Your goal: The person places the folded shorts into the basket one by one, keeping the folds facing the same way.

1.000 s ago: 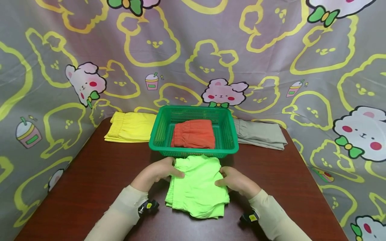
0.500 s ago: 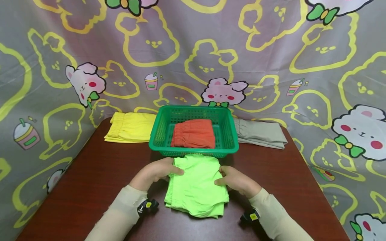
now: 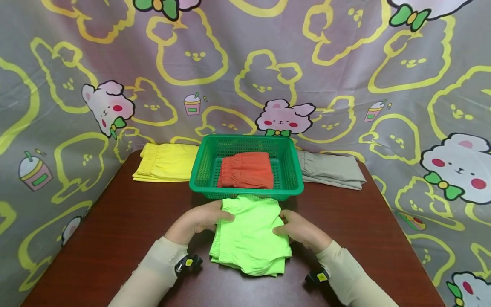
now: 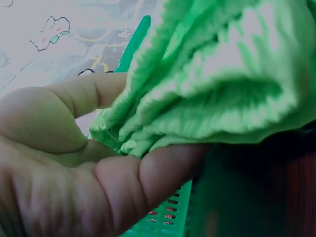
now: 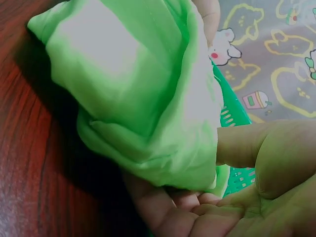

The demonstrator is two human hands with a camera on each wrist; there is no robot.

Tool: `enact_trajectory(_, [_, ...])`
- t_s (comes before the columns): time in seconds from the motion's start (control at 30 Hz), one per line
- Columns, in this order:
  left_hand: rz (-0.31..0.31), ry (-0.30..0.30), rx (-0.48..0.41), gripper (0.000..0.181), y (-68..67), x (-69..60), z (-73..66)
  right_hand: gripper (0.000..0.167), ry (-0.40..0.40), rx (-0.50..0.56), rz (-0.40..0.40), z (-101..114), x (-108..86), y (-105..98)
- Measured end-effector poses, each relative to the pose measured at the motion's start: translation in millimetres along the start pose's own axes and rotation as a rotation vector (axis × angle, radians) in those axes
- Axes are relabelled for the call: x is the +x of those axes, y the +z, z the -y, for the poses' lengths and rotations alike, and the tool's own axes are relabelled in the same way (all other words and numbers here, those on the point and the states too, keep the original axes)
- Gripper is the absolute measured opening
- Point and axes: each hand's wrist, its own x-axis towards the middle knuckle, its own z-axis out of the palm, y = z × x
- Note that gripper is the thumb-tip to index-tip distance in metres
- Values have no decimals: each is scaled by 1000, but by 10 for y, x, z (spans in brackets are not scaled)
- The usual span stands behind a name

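Note:
Folded neon-green shorts (image 3: pixel 251 238) with a gathered elastic waistband are held between both hands, just in front of the green basket (image 3: pixel 246 192). My left hand (image 3: pixel 199 219) grips their left edge, thumb on top and fingers underneath; the left wrist view shows the layered waistband (image 4: pixel 148 113) between them. My right hand (image 3: pixel 301 230) pinches the opposite edge the same way, and in the right wrist view its fingers (image 5: pixel 153 202) pass beneath the cloth. The undersides of most fingers are hidden in the head view. Inside the basket lies a folded orange-red garment (image 3: pixel 247 170) with an elastic waist.
Left of the basket lies a folded yellow garment (image 3: pixel 166 162), and to its right a folded grey one (image 3: pixel 331 169). All stand on a dark red-brown table (image 3: pixel 126 221). A patterned curtain (image 3: pixel 245 64) closes off the back and sides.
Almost nothing differs; the green shorts and both hands stay nearly in place, with only a very slight shift of the cloth towards the basket.

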Motion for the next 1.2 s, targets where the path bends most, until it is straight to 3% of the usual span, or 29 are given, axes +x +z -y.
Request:
enact_trajectory(0.1, [-19, -17, 17, 91, 6, -27, -12, 37, -7, -18, -12, 19, -7, 4])
enact_trajectory(0.27, [19, -1, 23, 72, -2, -30, -4, 40, -16, -17, -23, 24, -9, 22])
enact_trajectory(0.47, [69, 30, 8, 50, -37, 9, 18, 42, -12, 40, 23, 9, 0, 14])
enact_trajectory(0.83, [173, 92, 3, 42, -72, -72, -51, 49, -90, 52, 119, 74, -35, -115])
enact_trajectory(1.2, [208, 107, 76, 40, -70, -208, -118, 52, -112, 82, 191, 202, -160, -167])
